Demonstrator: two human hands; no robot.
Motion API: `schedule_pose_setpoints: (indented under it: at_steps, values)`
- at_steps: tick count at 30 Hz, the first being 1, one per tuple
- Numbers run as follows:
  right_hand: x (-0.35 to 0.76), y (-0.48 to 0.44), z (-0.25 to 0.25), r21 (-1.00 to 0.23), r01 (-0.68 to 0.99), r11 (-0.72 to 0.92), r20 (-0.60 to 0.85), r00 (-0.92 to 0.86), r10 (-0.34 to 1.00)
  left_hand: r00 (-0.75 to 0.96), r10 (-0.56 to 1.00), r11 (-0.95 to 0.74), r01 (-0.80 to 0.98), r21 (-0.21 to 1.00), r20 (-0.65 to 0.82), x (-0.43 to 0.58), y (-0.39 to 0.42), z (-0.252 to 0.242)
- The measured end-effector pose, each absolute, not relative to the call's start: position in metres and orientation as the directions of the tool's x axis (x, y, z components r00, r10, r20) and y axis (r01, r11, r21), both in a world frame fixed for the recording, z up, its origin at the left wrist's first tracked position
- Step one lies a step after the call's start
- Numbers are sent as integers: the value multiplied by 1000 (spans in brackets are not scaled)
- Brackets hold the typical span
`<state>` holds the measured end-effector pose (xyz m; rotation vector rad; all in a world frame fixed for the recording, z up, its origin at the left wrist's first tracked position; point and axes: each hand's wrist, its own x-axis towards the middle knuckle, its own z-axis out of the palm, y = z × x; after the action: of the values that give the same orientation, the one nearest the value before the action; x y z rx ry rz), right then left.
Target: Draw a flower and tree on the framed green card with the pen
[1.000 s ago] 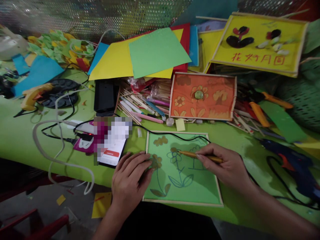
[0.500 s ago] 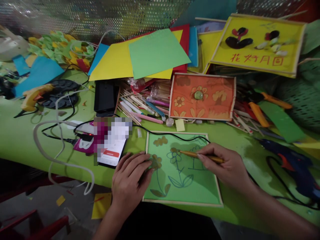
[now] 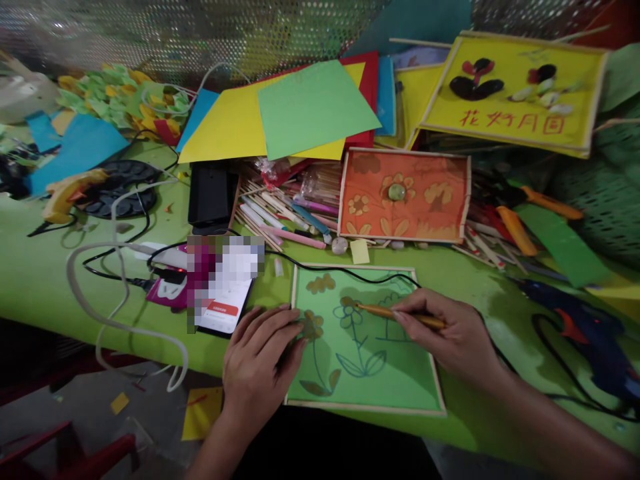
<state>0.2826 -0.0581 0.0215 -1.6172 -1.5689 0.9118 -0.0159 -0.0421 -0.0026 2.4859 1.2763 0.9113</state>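
Observation:
A green sheet of paper (image 3: 400,380) framed with thin wooden sticks lies in front of me. It bears flower outlines, and some petals, leaves and a cloud shape are coloured golden brown. My right hand (image 3: 445,330) pinches a gold-coloured pen (image 3: 385,312), its tip at the top of the middle flower (image 3: 349,312). My left hand (image 3: 265,353) rests flat on the left edge of the frame, fingers stretched out beside the brown flower (image 3: 313,325). A black cable (image 3: 340,270) runs across the top of the sheet.
A phone (image 3: 225,293), partly blurred out, lies left beside a magenta power strip (image 3: 173,290) and looped cables. Behind are pens and sticks (image 3: 280,213), an orange framed picture (image 3: 405,193) and a yellow one (image 3: 520,93). A blue glue gun (image 3: 585,333) lies right.
The pen tip has shifted very slightly near the top petal of the middle flower. My left hand stays in place.

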Motion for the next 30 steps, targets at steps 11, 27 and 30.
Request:
schedule_pose_setpoints:
  at_steps: [11, 27, 30]
  values:
    - [285, -60, 18, -861, 507, -41, -27, 35, 999, 439, 789, -607, 667, 433, 429, -15, -41, -2]
    - [287, -60, 19, -853, 521, -37, -27, 27, 999, 438, 785, -611, 663, 431, 438, -15, -41, -2]
    - [286, -60, 18, -848, 528, -47, -27, 45, 999, 435, 787, -608, 665, 433, 437, -16, -42, -4]
